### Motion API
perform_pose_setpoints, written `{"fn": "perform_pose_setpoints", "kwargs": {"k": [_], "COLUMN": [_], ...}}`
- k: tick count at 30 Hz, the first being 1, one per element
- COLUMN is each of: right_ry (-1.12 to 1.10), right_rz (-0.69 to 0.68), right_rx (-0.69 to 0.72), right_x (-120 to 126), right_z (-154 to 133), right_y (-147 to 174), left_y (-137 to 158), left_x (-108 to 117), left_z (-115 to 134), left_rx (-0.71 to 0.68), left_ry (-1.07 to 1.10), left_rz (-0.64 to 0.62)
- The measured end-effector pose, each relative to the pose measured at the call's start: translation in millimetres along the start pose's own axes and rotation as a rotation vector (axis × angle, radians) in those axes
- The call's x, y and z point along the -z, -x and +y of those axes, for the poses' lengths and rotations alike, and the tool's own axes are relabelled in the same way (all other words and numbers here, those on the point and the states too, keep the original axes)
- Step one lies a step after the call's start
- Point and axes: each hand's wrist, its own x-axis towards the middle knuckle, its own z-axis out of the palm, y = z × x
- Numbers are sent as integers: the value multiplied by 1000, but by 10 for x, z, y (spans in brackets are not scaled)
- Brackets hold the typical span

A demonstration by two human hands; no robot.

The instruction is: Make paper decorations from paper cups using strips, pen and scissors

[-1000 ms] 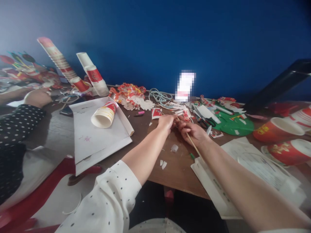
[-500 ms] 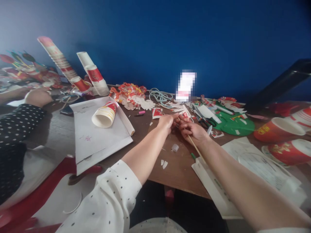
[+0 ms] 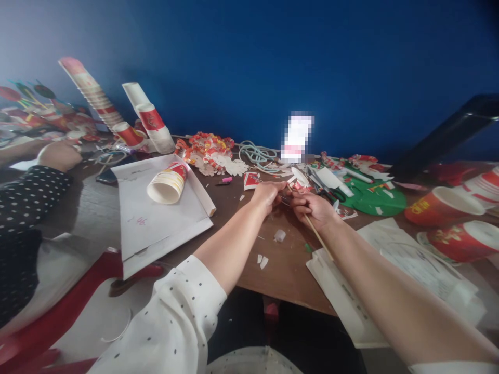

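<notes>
My right hand (image 3: pixel 314 209) is closed around a thin wooden stick (image 3: pixel 318 236), whose lower end runs down along the wrist. Close to its fingertips is a curled piece of red and white paper (image 3: pixel 299 183); whether the hand holds that paper is unclear. My left hand (image 3: pixel 268 196) meets the right one over the table, thumb and fingers pinched together near the stick's upper end. What lies between those fingers is hidden. Just behind the left hand lies a red printed paper scrap (image 3: pixel 251 179). Black-handled scissors (image 3: pixel 334 193) lie beyond the right hand.
A paper cup (image 3: pixel 167 184) lies on a white folder (image 3: pixel 156 223) at left. Stacked cups (image 3: pixel 152 124) lean near the blue wall. Red cups (image 3: pixel 444 208) and papers (image 3: pixel 424 259) are at right, a green disc (image 3: pixel 384 200) behind. A co-worker's hand (image 3: pixel 58 155) works at far left.
The right hand has turned slightly, and the red and white paper by its fingertips now stands out more. The left hand stays pinched in nearly the same place.
</notes>
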Motion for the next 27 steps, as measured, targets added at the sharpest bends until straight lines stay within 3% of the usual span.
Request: {"fn": "perform_pose_setpoints", "kwargs": {"k": [7,12,17,20,23,27], "right_ry": [208,583,792,777,628,356], "right_rz": [-62,16,80,68,13,-72], "right_rx": [137,328,469,503,466,257], "right_x": [63,169,204,184,155,132], "right_z": [38,114,183,206,202,126], "right_y": [-13,-96,-108,-108,-113,-108], "left_y": [52,9,-53,-44,-24,-20], "left_x": [4,47,51,25,6,5], "left_z": [11,-34,-86,-72,-40,-13], "left_rx": [23,-62,-97,-87,-66,-16], "left_ry": [-25,-113,-110,-116,-121,-67], "left_rz": [-31,-127,-79,-36,-27,-25]}}
